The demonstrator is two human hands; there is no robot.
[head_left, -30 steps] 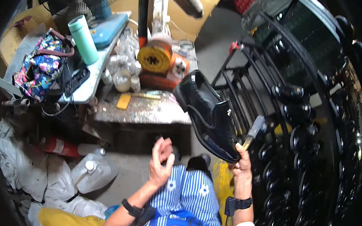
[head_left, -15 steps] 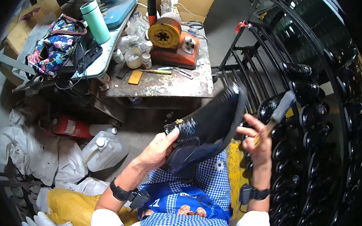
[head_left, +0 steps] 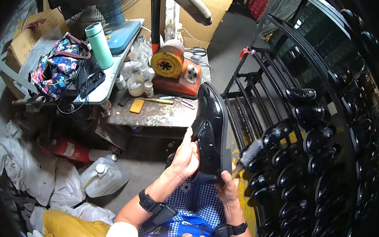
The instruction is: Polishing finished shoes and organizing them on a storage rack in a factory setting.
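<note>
A shiny black shoe stands nearly on end in front of me, toe up and sole edge toward the right. My left hand grips it by the upper on its left side. Low on the right, my right hand has its thumb against the heel end. That same hand holds a brush with grey bristles, which points up and right, away from the shoe. Most of the brush's handle is hidden behind the fingers and the heel.
To the right, a black metal rack bears many glossy black shoes. A worn workbench ahead carries an orange machine, jars and a yellow block. At left are a floral bag, a green bottle and a plastic jug.
The shoe has turned from a slant to nearly upright. My right hand has come down and left with the brush, its thumb now on the heel. The left hand has moved right.
</note>
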